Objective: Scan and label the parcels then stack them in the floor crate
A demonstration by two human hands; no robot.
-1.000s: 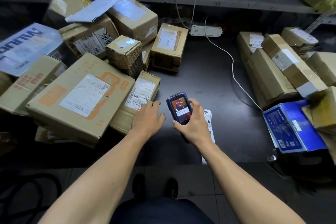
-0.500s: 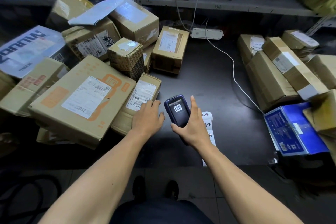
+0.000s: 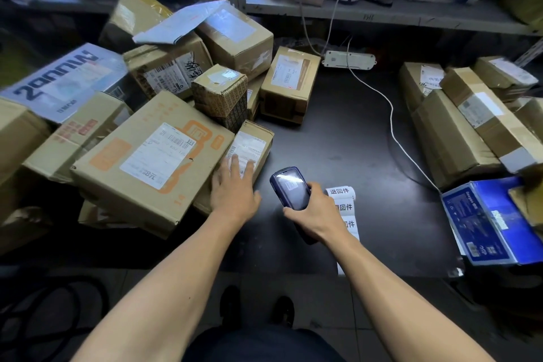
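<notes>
Parcel [image 3: 249,150] under left hand [image 3: 235,194] — scanner [image 3: 291,188] (right hand [image 3: 314,214]) beside it.

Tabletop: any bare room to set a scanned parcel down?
Yes: the dark table is bare between the left parcel heap and the right parcel pile, crossed only by the white cable. Near edge holds the label strip. Both sides are crowded.

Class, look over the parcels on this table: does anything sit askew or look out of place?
Yes. The large orange-printed box lies tilted across lower parcels. A white envelope sprawls over the rear boxes.
</notes>
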